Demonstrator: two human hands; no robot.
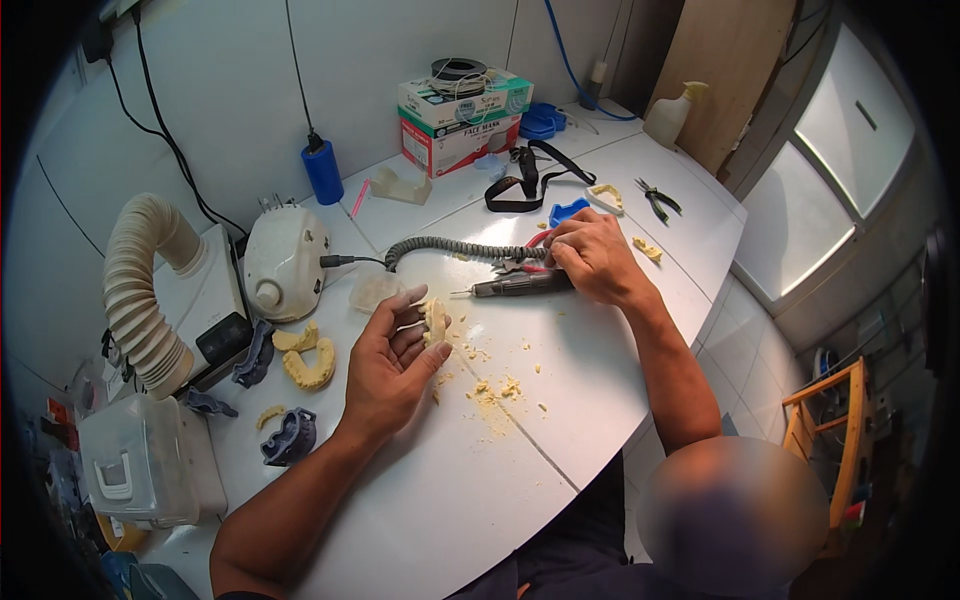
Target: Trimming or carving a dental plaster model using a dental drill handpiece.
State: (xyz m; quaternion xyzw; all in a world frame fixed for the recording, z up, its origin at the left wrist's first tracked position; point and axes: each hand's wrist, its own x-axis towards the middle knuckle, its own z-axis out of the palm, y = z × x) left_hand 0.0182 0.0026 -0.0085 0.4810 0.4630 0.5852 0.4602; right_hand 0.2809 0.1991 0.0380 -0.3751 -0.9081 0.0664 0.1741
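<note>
My left hand (391,355) holds a pale yellow plaster dental model (434,320) upright, its row of teeth toward the fingers, thumb at its lower end. Just right of it, a dark rotary handpiece (515,284) with a thin metal bur lies on the white table (560,400). My right hand (598,252) rests over the handpiece's rear end, fingers curled down. What those fingers grip is hidden. Beside them run a coiled grey cord (450,244) and red-handled pliers (522,267). Yellow plaster crumbs (495,392) are scattered below the model.
At left stand a white control box (285,262), a ribbed suction hose (140,290) and a clear-lidded case (150,460). Yellow arch models (308,366) and grey models (290,437) lie nearby. Behind are stacked boxes (462,115), a black strap (520,190) and green-handled pliers (658,200).
</note>
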